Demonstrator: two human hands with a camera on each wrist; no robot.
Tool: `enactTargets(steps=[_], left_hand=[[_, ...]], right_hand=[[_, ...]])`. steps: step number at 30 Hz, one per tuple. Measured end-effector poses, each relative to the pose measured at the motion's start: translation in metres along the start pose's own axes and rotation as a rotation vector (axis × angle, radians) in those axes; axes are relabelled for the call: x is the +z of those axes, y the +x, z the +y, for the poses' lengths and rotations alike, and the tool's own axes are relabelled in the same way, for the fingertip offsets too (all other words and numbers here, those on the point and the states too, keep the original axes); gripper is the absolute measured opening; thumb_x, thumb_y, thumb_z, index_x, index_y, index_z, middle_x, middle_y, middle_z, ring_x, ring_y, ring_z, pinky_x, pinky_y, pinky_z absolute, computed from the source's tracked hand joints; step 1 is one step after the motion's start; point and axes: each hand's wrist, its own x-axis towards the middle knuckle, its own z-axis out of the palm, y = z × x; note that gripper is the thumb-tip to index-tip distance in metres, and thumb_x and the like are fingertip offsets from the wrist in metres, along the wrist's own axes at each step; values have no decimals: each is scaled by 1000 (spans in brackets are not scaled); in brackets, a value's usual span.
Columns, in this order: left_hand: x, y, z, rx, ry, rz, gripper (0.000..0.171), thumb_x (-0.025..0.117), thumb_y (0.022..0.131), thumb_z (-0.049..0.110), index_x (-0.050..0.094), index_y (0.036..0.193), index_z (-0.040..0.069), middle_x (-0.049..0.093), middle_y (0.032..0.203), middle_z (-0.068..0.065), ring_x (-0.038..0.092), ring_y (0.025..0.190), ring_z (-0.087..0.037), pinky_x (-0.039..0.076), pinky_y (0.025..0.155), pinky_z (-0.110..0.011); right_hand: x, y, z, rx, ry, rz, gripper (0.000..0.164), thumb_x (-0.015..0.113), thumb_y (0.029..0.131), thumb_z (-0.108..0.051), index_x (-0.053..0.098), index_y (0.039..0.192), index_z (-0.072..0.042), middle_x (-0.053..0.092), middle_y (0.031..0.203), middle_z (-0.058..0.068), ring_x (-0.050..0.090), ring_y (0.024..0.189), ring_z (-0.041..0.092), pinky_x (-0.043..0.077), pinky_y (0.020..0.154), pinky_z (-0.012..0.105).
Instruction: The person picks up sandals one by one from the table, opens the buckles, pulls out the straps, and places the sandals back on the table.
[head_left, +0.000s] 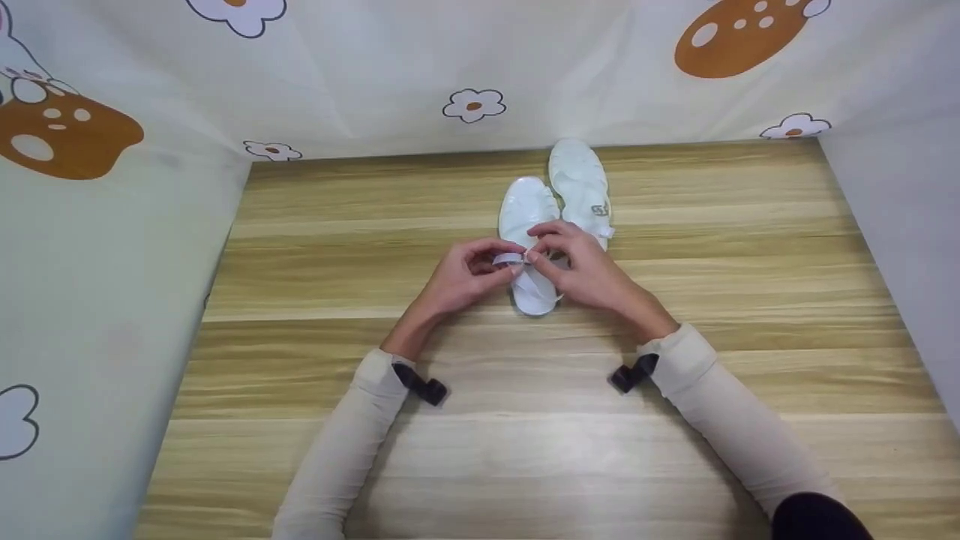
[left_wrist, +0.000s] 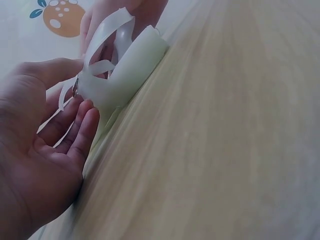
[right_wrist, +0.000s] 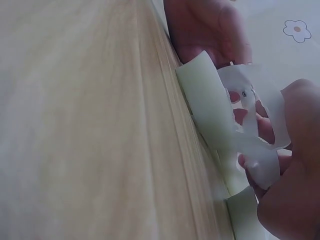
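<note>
A white sandal (head_left: pixel 525 202) with a raised heel lies on the wooden floor, toe away from me, its ankle strap (left_wrist: pixel 107 35) standing up in a loop. My left hand (head_left: pixel 472 277) pinches the strap by its small metal buckle (left_wrist: pixel 75 87) between thumb and fingers. From the other side, my right hand (head_left: pixel 592 266) pinches the strap close to the left fingertips. The fingers partly cover the strap end, so whether it runs through the buckle cannot be seen. The second white sandal (head_left: pixel 576 165) sits just right and farther off, partly behind the right hand.
Wood-grain flooring (head_left: pixel 360 262) surrounds the sandals. A patterned cloth wall (head_left: pixel 375 75) rises right behind the farther sandal's toe, with more walls at left and right. A dark round object (head_left: pixel 817 517) shows at the bottom right.
</note>
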Motion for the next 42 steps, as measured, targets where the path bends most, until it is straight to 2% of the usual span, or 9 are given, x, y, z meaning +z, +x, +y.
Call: enactTargets(steps=[6,8,14,19,30,39,42], left_hand=[[3,0,-3,32,17,56,29,87,94,20,80,121,13,77,120,-4,72,110,-19,63,96,-34],[4,0,-3,44,33,82,28,88,93,21,82,119,14,77,119,-3,72,110,-18,62,96,-33],[6,0,-3,65,64,131,24,90,92,22,83,114,17,77,117,0,72,111,-16,62,98,-34],[8,1,-2,104,58,160,23,90,91,20,84,111,14,75,117,-4,72,114,-19,62,102,-38],[8,0,1,101,104,144,19,85,93,12,81,111,11,80,112,-4,76,110,-17,63,99,-35],[8,-1,3,95,76,140,19,82,93,8,81,112,8,81,111,-6,76,108,-17,63,100,-36],[8,-1,2,97,70,138,19,82,93,8,81,112,8,81,110,-7,76,108,-16,63,100,-36]], right_hand=[[1,-1,0,1,50,21,16,71,106,-28,76,106,-13,74,109,4,65,109,22,49,100,41],[2,-1,1,8,60,29,14,72,105,-27,77,105,-14,73,104,2,64,105,19,49,97,38],[1,-1,0,38,114,31,11,75,104,-25,78,106,-15,75,101,1,66,98,16,51,89,32],[1,-2,0,61,145,36,13,78,102,-26,79,108,-14,77,100,2,68,94,16,52,82,27],[1,-1,3,4,171,47,12,77,102,-21,80,110,-14,76,105,3,66,100,16,52,89,29],[-3,-2,6,-33,189,30,13,73,104,-18,81,114,-13,76,107,5,64,98,17,51,84,25],[-5,-2,6,-48,187,20,15,72,105,-17,80,115,-12,77,109,5,63,100,17,50,86,27]])
